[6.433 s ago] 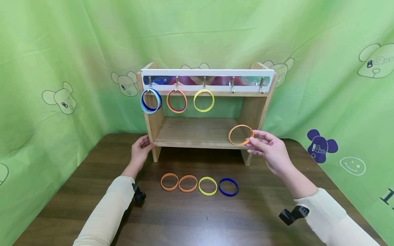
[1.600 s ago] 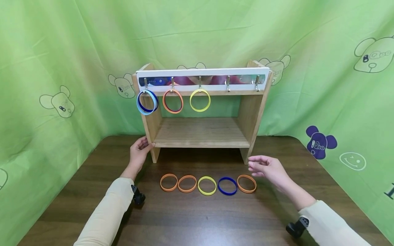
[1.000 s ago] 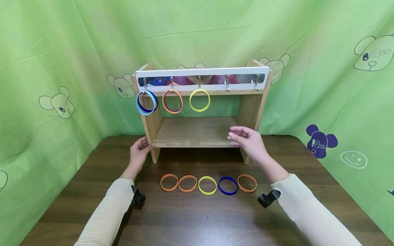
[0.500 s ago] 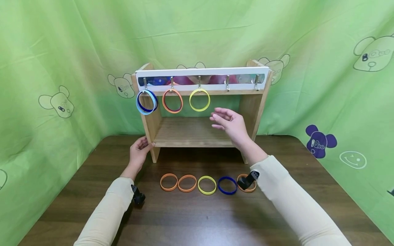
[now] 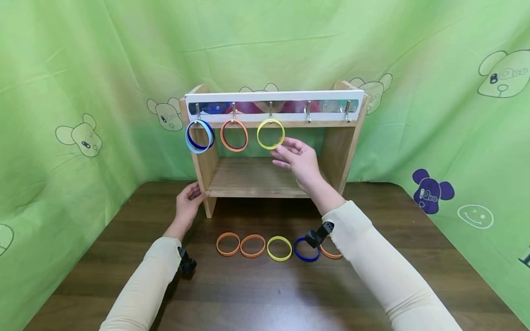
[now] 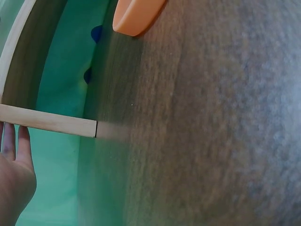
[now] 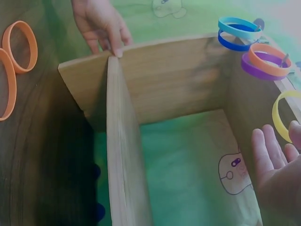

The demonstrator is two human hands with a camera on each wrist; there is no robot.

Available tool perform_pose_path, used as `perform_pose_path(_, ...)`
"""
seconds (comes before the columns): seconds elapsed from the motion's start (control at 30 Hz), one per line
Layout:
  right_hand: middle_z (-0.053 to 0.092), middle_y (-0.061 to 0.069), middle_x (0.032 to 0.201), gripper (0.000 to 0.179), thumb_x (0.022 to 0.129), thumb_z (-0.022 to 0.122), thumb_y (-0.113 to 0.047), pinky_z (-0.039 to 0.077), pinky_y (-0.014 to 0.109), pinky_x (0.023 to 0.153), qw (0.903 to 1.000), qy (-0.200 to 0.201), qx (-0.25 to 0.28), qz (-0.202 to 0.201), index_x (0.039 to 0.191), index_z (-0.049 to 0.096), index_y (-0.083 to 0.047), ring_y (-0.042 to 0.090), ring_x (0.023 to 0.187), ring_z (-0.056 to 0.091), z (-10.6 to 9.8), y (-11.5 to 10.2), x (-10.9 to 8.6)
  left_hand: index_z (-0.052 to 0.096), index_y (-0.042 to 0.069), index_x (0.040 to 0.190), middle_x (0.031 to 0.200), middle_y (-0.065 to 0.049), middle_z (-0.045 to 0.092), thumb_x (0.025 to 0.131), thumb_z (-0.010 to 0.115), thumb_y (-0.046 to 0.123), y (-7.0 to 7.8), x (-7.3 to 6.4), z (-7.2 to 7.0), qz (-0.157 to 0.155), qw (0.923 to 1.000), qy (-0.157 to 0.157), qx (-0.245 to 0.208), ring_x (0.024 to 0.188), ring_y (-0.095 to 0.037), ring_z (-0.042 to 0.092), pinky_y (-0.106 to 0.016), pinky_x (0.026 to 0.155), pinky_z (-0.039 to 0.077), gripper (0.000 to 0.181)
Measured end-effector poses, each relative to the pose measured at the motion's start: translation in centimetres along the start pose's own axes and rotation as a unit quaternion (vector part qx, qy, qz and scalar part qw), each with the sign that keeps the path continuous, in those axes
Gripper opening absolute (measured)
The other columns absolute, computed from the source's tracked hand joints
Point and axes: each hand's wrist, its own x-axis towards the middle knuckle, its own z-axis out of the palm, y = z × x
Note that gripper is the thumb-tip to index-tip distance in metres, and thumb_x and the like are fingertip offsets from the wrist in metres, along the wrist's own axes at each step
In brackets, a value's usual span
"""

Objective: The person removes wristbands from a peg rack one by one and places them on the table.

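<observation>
My right hand (image 5: pixel 304 163) pinches the lower right rim of a yellow silicone wristband (image 5: pixel 258 138), which hangs on the middle hook of a wooden rack (image 5: pixel 256 181). In the right wrist view, that hand's thumb tip overlaps the yellow band, the other fingers extended. My left hand (image 5: pixel 188 207) grips the rack's left side panel low down, thumb at the front and fingers on the outer side. On the first hook hang a light blue wristband (image 5: pixel 188 141) and a dark blue one (image 7: pixel 230 44). An orange wristband (image 5: pixel 222 138) and a purple one (image 7: pixel 251 69) share the second hook.
Two bare hooks (image 5: pixel 308 111) are at the rack's right. On the table (image 5: pixel 248 294), a row holds two orange wristbands (image 5: pixel 228 255), a yellow one (image 5: pixel 279 260), a dark blue one (image 5: pixel 306 260) and another orange one (image 5: pixel 331 257), the last two partly behind the right wrist camera (image 5: pixel 319 235).
An orange wristband from my right hand was laid at the row's right end. The emptied hand then rose leftward to the hanging yellow wristband and took its rim. My left hand stayed on the rack.
</observation>
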Motion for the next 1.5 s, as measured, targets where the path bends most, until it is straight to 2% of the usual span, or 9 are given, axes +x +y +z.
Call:
perform_pose_path(0.07, 0.066, 0.012, 0.105, 0.033, 0.095, 0.061, -0.002, 0.056, 0.033, 0.078, 1.0000, 0.001, 0.008, 0.000, 0.126, 0.053, 0.006, 0.018, 0.087, 0.070, 0.1, 0.0, 0.0, 0.056, -0.004, 0.130, 0.126, -0.021, 0.057, 0.090, 0.068, 0.001, -0.8, 0.5, -0.1, 0.001, 1.0000, 0.002, -0.008, 0.102, -0.011, 0.057, -0.019, 0.082, 0.051, 0.042)
perform_pose_path(0.13, 0.067, 0.010, 0.101, 0.029, 0.095, 0.060, -0.001, 0.056, 0.033, 0.077, 0.9999, 0.002, 0.017, -0.002, 0.123, 0.055, 0.005, 0.018, 0.085, 0.070, 0.2, 0.0, 0.1, 0.057, -0.003, 0.129, 0.124, -0.020, 0.058, 0.089, 0.069, 0.002, -1.0, 0.7, -0.1, 0.005, 0.9999, 0.005, -0.007, 0.102, -0.012, 0.057, -0.020, 0.082, 0.051, 0.042)
perform_pose_path(0.37, 0.068, 0.007, 0.091, 0.014, 0.095, 0.060, 0.002, 0.057, 0.033, 0.075, 0.9991, 0.004, 0.042, 0.002, 0.108, 0.058, 0.000, 0.020, 0.084, 0.070, 0.4, 0.2, 0.0, 0.057, -0.004, 0.129, 0.120, -0.014, 0.062, 0.089, 0.069, 0.001, -1.1, 0.5, 0.0, 0.020, 0.9998, 0.007, -0.001, 0.102, -0.012, 0.059, -0.022, 0.083, 0.051, 0.042)
perform_pose_path(0.63, 0.069, 0.008, 0.089, 0.009, 0.094, 0.059, 0.004, 0.057, 0.030, 0.073, 0.9972, 0.010, 0.074, -0.002, 0.102, 0.059, -0.001, 0.017, 0.080, 0.070, 0.5, -0.2, -0.4, 0.057, -0.005, 0.128, 0.119, -0.016, 0.062, 0.089, 0.069, 0.000, -1.2, 0.4, 0.0, 0.024, 0.9996, 0.008, -0.014, 0.100, -0.010, 0.059, -0.021, 0.083, 0.052, 0.041)
perform_pose_path(0.77, 0.068, 0.010, 0.090, 0.009, 0.094, 0.059, 0.004, 0.057, 0.029, 0.073, 0.9955, 0.011, 0.094, 0.001, 0.101, 0.059, 0.000, 0.017, 0.080, 0.070, 0.6, -0.6, -0.6, 0.057, -0.005, 0.128, 0.118, -0.014, 0.062, 0.089, 0.069, -0.001, -1.1, 0.4, 0.0, 0.022, 0.9996, 0.011, -0.016, 0.100, -0.010, 0.059, -0.022, 0.083, 0.052, 0.042)
perform_pose_path(1.27, 0.067, 0.010, 0.094, 0.012, 0.093, 0.063, 0.001, 0.057, 0.030, 0.076, 0.9959, 0.016, 0.087, -0.019, 0.104, 0.059, 0.000, 0.016, 0.080, 0.070, 0.6, -2.3, -1.5, 0.058, -0.005, 0.128, 0.120, -0.018, 0.060, 0.089, 0.069, -0.001, -1.2, 0.4, 0.1, 0.026, 0.9996, 0.012, 0.000, 0.100, -0.011, 0.059, -0.021, 0.082, 0.051, 0.041)
perform_pose_path(1.5, 0.068, 0.011, 0.094, 0.013, 0.093, 0.062, 0.002, 0.057, 0.031, 0.075, 0.9950, 0.000, 0.098, -0.017, 0.106, 0.059, 0.002, 0.018, 0.081, 0.070, 0.4, -2.8, -2.6, 0.058, -0.005, 0.127, 0.116, -0.013, 0.062, 0.088, 0.069, -0.002, -1.3, 0.5, 0.1, 0.027, 0.9995, 0.015, -0.007, 0.100, -0.011, 0.059, -0.022, 0.083, 0.052, 0.041)
